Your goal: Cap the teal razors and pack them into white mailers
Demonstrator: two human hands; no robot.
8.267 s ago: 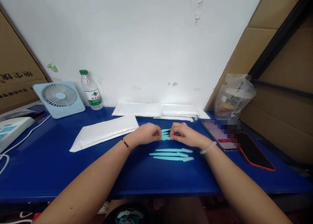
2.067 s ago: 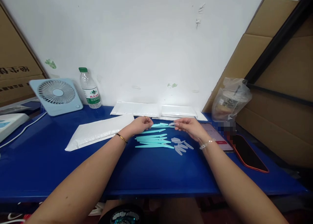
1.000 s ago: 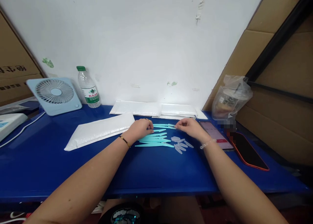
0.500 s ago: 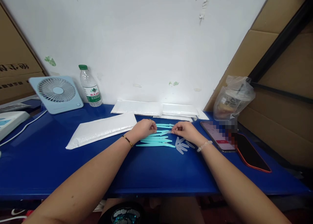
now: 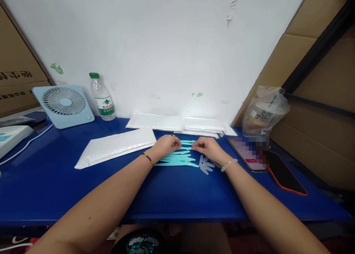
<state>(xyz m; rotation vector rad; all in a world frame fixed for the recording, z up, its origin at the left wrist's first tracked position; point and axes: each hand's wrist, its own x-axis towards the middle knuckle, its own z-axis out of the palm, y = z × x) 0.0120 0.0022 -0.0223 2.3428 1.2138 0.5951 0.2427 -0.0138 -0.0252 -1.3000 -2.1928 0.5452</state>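
My left hand (image 5: pixel 168 144) is closed in a pinch on a slim turquoise eyebrow razor (image 5: pixel 186 148), held level just above the table. Opposite it, my right hand (image 5: pixel 206 147) pinches at the razor's right end; whether a clear cap sits between those fingers is too small to tell. More turquoise razors (image 5: pixel 177 160) lie side by side in front of and behind my hands, partly covered by the left one. Several translucent blade caps (image 5: pixel 205 166) are fanned out in a loose pile below my right hand.
On the blue table (image 5: pixel 177 198), a white padded mailer (image 5: pixel 116 146) lies left, with more mailers (image 5: pixel 155 121) along the wall. Farther left stand a water bottle (image 5: pixel 103 98) and a fan (image 5: pixel 65 104). Two phones (image 5: pixel 287 174) and a bagged cup (image 5: pixel 262 115) are right.
My left hand has shifted slightly right and my right hand slightly left, closing the gap. The translucent piece seen at my right fingertips is now hardly visible between them.
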